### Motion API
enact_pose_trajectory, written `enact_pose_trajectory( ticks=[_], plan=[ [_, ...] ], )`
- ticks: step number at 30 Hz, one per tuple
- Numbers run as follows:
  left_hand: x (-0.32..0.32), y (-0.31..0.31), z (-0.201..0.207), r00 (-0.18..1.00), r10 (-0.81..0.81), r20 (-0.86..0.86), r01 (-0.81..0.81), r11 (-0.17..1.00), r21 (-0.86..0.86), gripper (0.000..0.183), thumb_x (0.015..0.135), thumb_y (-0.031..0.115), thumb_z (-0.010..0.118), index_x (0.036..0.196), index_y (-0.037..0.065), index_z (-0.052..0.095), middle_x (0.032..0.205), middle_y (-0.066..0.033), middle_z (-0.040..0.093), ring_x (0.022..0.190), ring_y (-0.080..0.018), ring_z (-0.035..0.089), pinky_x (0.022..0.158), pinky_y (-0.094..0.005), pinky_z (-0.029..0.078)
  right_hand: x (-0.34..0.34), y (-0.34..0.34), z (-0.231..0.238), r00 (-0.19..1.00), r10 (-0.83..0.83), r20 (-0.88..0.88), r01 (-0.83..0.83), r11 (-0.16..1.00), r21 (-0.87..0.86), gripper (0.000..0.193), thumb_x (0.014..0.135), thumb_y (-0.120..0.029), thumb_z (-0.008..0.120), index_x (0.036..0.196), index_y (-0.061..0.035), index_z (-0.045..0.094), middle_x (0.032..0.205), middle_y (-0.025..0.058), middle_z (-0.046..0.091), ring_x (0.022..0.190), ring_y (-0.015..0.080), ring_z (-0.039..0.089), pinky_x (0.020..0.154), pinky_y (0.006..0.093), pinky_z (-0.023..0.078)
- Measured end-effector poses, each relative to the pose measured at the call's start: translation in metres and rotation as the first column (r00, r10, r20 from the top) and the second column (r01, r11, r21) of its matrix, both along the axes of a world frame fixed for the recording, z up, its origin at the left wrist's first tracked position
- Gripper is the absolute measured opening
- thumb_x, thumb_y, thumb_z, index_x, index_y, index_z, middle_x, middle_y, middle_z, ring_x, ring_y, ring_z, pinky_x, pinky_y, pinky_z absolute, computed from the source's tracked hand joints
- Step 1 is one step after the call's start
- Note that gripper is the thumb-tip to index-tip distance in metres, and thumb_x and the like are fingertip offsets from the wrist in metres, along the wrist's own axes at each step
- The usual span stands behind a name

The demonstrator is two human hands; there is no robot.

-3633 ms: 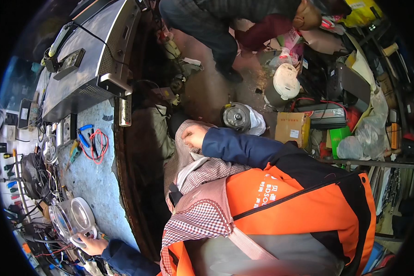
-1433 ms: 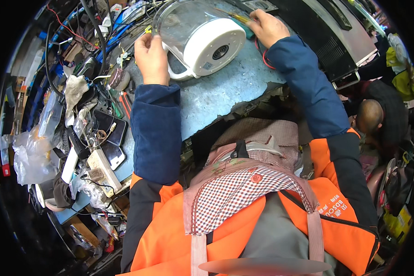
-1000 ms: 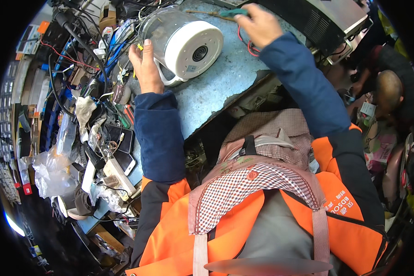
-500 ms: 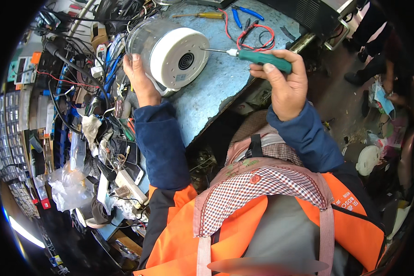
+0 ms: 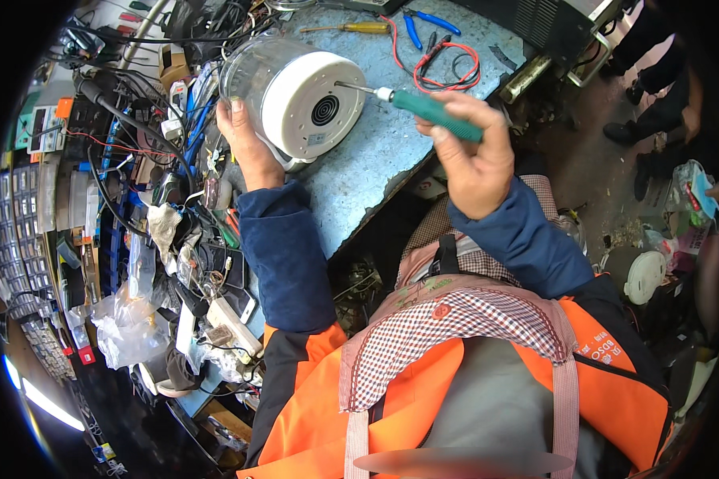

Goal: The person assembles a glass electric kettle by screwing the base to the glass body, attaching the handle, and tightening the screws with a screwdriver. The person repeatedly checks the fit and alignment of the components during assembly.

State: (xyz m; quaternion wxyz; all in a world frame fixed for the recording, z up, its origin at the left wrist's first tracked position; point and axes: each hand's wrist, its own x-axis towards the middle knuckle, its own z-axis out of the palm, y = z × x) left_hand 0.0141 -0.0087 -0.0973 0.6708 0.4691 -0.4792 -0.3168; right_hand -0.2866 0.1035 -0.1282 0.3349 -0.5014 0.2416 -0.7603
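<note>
A clear, jar-shaped appliance with a white round base lies on its side on the blue worktop. Its base, with a dark ringed vent in the middle and small holes round it, faces my right hand. My left hand grips the appliance's near left side, thumb up along the clear wall. In my right hand is a screwdriver with a green handle, held between thumb and fingers. The screwdriver's metal tip meets the base near its upper edge, at or beside one of the holes; I cannot tell whether it is seated.
Behind the appliance lie a yellow-handled screwdriver, blue-handled pliers and red and black test leads. Tangled cables and a plastic bag crowd the left. A black metal box stands far right; people stand beyond it.
My right hand has moved left with the green screwdriver and tilted it, bringing its tip over the base. My left hand still holds the appliance, almost unmoved.
</note>
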Motion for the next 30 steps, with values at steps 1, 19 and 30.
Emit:
enact_pose_trajectory(
  ticks=[1, 19, 30],
  plan=[
    [0.001, 0.001, 0.0, 1.0, -0.003, -0.003, 0.003, 1.0, -0.003, 0.095, 0.11, 0.054, 0.064, 0.174, -0.001, 0.02, 0.17, -0.0253, 0.039, 0.153, -0.0337, 0.045, 0.129, -0.0444, 0.034, -0.012, 0.002, 0.001, 0.91, -0.136, -0.391, 0.108, 0.99, -0.093, 0.039, 0.101, 0.013, 0.067, 0.136, -0.0043, 0.058, 0.141, 0.0219, 0.066, 0.126, 0.0292, 0.071, 0.104, 0.0406, 0.063],
    [-0.003, 0.0, 0.0, 0.994, 0.098, 0.044, -0.099, 0.995, 0.005, 0.086, 0.112, 0.043, 0.063, 0.172, -0.002, 0.021, 0.163, -0.0252, 0.044, 0.144, -0.0327, 0.053, 0.124, -0.0433, 0.042, -0.009, -0.012, 0.031, 0.812, -0.298, -0.502, 0.233, 0.954, -0.189, 0.042, 0.086, 0.008, 0.077, 0.127, -0.0014, 0.07, 0.114, 0.0192, 0.069, 0.093, 0.0318, 0.074, 0.083, 0.0385, 0.06],
    [0.007, -0.008, -0.012, 0.991, 0.123, 0.061, -0.122, 0.992, -0.02, 0.087, 0.112, 0.049, 0.063, 0.17, -0.004, 0.025, 0.162, -0.0246, 0.042, 0.145, -0.0318, 0.049, 0.124, -0.0438, 0.039, -0.006, -0.018, 0.021, 0.749, -0.355, -0.56, 0.267, 0.935, -0.234, 0.037, 0.089, 0.001, 0.085, 0.123, -0.0026, 0.07, 0.11, 0.0173, 0.069, 0.089, 0.0345, 0.071, 0.079, 0.0413, 0.06]
  ],
)
